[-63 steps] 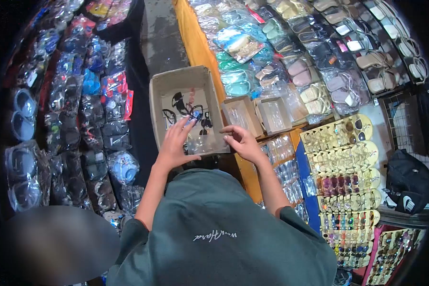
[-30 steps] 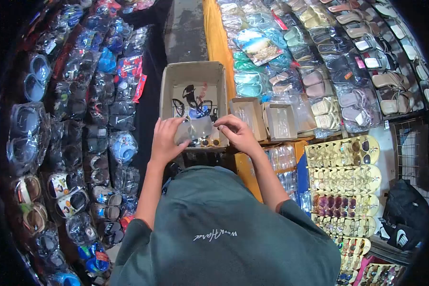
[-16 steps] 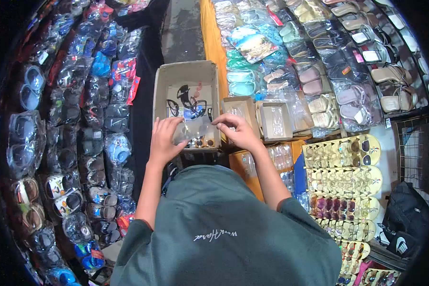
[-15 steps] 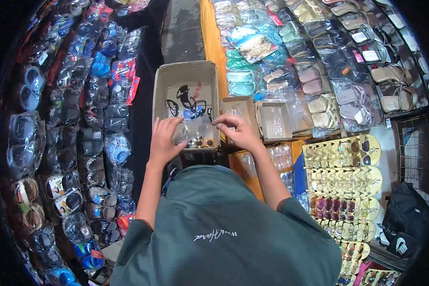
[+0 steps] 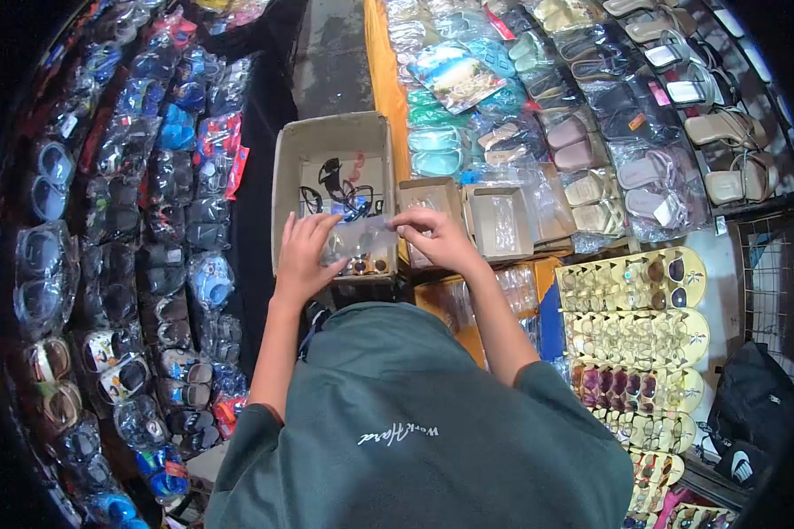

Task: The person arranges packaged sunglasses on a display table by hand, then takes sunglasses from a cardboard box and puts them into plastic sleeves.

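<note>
A clear plastic sleeve (image 5: 360,242) stretches between my two hands above an open cardboard box (image 5: 331,134). My left hand (image 5: 307,251) grips its left end, thumb below and fingers above. My right hand (image 5: 434,240) pinches its upper right corner between thumb and fingertips. Beneath the sleeve, inside the box, lie dark-framed glasses (image 5: 333,176) and a blue printed item (image 5: 353,207). Sunglasses with dark lenses (image 5: 369,265) show near the box's front wall, partly covered by the sleeve and my left thumb.
Two smaller cardboard boxes, a nearer (image 5: 428,196) and a farther one (image 5: 496,220), stand to the right. Bagged sandals (image 5: 648,185) fill the upper right. Yellow racks of glasses (image 5: 635,339) stand lower right. Rows of bagged footwear (image 5: 110,212) cover the left side.
The plastic sleeve is pulled straighter between my hands, its right end now up at my right fingertips. The surroundings have shifted slightly left in view.
</note>
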Motion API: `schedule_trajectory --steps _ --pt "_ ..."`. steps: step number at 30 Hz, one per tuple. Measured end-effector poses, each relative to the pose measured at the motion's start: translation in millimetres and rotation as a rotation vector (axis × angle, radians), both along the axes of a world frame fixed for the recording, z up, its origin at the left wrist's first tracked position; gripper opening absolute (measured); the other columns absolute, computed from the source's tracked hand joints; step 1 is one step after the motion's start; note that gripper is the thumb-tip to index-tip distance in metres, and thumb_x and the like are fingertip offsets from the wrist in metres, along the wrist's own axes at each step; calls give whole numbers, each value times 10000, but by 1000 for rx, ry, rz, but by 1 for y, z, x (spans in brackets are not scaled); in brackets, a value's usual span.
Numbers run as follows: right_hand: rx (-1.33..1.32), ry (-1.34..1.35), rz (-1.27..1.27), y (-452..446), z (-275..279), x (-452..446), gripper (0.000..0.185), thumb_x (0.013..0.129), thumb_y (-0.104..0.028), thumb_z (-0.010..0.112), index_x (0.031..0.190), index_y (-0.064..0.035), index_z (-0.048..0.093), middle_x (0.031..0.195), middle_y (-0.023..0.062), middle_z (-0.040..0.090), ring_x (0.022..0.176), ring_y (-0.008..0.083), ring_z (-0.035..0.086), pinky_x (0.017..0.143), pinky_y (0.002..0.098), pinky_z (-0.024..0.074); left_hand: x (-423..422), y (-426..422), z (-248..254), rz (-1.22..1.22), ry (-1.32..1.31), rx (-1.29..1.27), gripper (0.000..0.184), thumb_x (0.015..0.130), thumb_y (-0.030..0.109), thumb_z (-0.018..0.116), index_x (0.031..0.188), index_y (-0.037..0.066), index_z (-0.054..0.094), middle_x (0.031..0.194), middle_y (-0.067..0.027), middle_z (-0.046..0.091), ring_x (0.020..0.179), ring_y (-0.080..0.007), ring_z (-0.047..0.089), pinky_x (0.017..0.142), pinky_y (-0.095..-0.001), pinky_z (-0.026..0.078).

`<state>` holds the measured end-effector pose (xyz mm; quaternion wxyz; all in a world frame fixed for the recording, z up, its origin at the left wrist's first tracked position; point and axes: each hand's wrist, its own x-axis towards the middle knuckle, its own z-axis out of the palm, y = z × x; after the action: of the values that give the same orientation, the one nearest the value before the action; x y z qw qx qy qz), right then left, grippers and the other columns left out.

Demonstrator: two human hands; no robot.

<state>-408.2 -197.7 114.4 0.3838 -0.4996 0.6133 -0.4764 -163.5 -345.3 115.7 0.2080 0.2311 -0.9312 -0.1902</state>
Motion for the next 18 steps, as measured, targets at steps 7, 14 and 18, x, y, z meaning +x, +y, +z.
schedule_trajectory --steps 7,14,18 --pt "-62 57 92 -2 -4 -14 210 950 -119 741 1141 -42 779 1009 82 738 992 193 676 873 321 515 -12 3 5 -42 -17 -14 756 666 165 882 1363 117 592 1303 -94 631 1265 -325 585 1217 -609 298" --pt "79 -3 96 -5 0 -18 293 905 -182 809 1164 -48 778 1010 76 744 999 173 672 880 326 512 -17 5 6 -21 9 -18 729 675 152 881 1344 114 594 1310 -84 630 1302 -326 566 1231 -608 278" --pt "90 0 88 -13 -3 -14 339 899 -212 820 1194 -54 767 1032 69 733 991 165 673 875 318 515 -9 0 6 8 18 -13 715 674 169 897 1323 116 602 1327 -80 625 1344 -329 544 1242 -601 258"
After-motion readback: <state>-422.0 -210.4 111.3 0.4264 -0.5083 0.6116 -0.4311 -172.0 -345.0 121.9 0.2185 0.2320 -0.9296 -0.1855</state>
